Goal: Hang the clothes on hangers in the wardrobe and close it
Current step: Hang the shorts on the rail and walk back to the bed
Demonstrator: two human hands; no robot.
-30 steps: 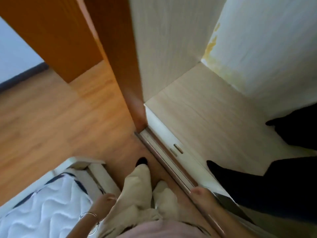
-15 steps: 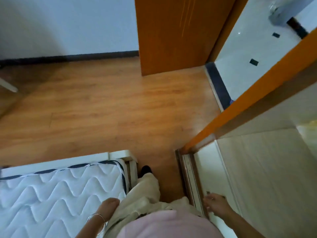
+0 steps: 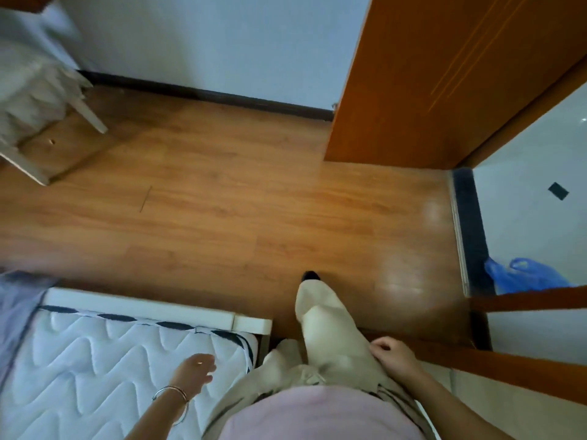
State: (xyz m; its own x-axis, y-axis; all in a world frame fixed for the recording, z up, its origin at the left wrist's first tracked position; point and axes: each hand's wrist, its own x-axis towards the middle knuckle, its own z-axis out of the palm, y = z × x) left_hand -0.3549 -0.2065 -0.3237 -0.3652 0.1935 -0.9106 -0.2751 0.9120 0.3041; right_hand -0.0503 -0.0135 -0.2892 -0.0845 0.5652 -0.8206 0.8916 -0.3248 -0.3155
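Hands carry nothing: the left hand (image 3: pixel 193 373) hovers with its grip loosely spread over the white quilted mattress (image 3: pixel 95 360) at near left, and the right hand (image 3: pixel 395 360) rests with fingers curled on the beige trouser leg. Grey-lilac cloth (image 3: pixel 16 300), probably clothing to hang, lies at the bed's far-left edge, nearer the left hand. The orange wooden wardrobe frame (image 3: pixel 508 369) lies near right, beside the right hand.

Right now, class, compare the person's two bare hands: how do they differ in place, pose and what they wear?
The left hand hovers over the white quilted mattress, fingers loosely spread; the right hand rests against the beige trouser leg, fingers curled. The left wrist wears a thin metal bangle; the right wrist is bare. Both hands hold nothing.
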